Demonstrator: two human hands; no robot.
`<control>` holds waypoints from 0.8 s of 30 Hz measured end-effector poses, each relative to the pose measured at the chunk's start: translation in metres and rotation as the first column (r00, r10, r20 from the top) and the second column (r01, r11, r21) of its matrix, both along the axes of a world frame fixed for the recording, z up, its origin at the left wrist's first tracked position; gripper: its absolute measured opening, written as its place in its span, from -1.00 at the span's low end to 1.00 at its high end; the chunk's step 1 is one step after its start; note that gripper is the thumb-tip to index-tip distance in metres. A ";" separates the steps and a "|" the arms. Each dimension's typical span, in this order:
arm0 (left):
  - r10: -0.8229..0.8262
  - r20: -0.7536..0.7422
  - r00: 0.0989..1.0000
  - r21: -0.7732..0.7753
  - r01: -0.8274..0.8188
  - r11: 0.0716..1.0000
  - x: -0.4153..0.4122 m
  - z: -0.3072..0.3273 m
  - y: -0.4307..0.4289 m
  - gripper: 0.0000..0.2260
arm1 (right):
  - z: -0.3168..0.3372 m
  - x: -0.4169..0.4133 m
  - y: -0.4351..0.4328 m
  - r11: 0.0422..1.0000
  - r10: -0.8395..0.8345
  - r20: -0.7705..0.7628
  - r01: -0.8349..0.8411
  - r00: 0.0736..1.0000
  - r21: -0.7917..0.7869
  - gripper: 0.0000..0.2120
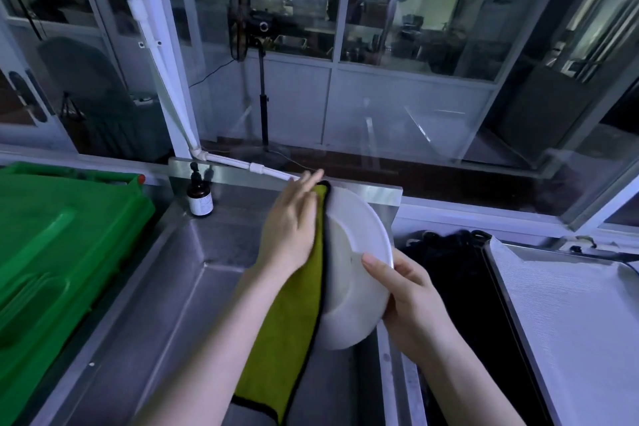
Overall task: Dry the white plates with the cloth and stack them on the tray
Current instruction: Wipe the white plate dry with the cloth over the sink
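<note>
A white plate [352, 263] stands on edge above the steel sink, its underside turned toward my right. My right hand [408, 290] grips its near right rim, thumb on the underside. A yellow-green cloth [290, 328] with black edging hangs against the plate's left face. My left hand [292, 221] presses the cloth onto the plate with straight fingers reaching up to the top rim. The face under the cloth is hidden. A metal tray [567, 315] with a pale liner lies at the right, with nothing on the part I see.
The steel sink basin [166, 304] lies below my arms. A green plastic crate [58, 252] stands at the left. A brown pump bottle [200, 195] stands on the sink's back corner. A dark gap with black items [460, 270] separates sink and tray. Glass partitions rise behind.
</note>
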State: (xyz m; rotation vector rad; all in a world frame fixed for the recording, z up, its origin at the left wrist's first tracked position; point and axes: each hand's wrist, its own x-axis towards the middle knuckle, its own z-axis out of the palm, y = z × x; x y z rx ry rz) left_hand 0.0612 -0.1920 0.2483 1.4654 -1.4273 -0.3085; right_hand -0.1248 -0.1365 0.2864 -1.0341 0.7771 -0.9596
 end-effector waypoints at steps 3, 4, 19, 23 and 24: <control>0.062 -0.246 0.967 0.095 -0.039 0.995 0.002 -0.012 0.011 -0.70 | 0.005 -0.007 -0.004 1.000 0.001 0.000 -0.001 1.000 -0.026 -0.82; 0.092 -0.254 0.963 0.117 -0.063 0.991 0.000 -0.017 0.017 -0.71 | 0.006 -0.007 -0.005 1.000 0.001 0.004 -0.001 1.000 -0.023 -0.81; 0.193 -0.156 0.969 0.423 -0.111 0.899 -0.004 -0.032 0.030 -0.61 | -0.005 -0.016 -0.027 0.990 -0.126 0.008 0.125 0.992 0.073 -0.79; 0.097 -0.087 0.992 0.394 -0.055 0.917 -0.003 -0.038 0.026 -0.54 | -0.007 -0.028 -0.027 0.987 -0.135 0.000 0.135 0.991 0.085 -0.78; 0.077 -0.096 0.992 0.386 -0.034 0.922 0.000 -0.040 0.024 -0.53 | -0.007 -0.032 -0.027 0.988 -0.135 -0.004 0.134 0.991 0.082 -0.78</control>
